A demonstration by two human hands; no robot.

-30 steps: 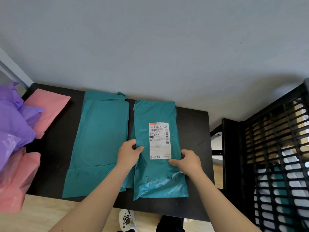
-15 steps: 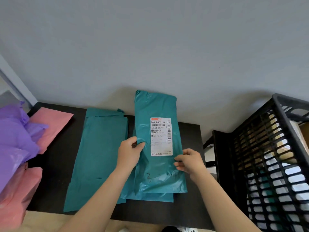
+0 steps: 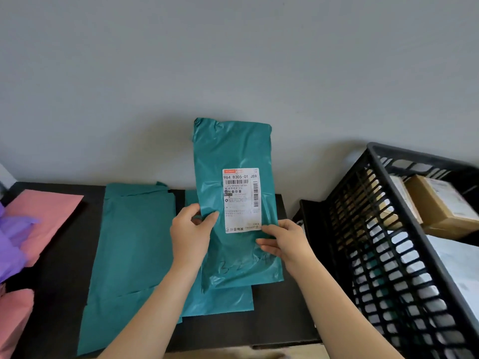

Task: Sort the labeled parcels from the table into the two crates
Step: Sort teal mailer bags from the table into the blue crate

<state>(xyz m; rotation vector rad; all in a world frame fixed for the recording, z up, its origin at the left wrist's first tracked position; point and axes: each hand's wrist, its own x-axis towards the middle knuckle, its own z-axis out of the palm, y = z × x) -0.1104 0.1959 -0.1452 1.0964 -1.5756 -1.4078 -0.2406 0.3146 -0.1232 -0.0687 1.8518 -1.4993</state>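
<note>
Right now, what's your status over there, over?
Left hand and right hand both grip labeled teal parcel, held up above table. Black crate at right. Nothing in the way.

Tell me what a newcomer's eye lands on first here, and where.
The teal parcel with its white shipping label, held upright mid-frame by the left hand and right hand above the black table. Next, the black slatted crate at the right, with cardboard boxes inside, and the pink mailers at the far left.
</note>
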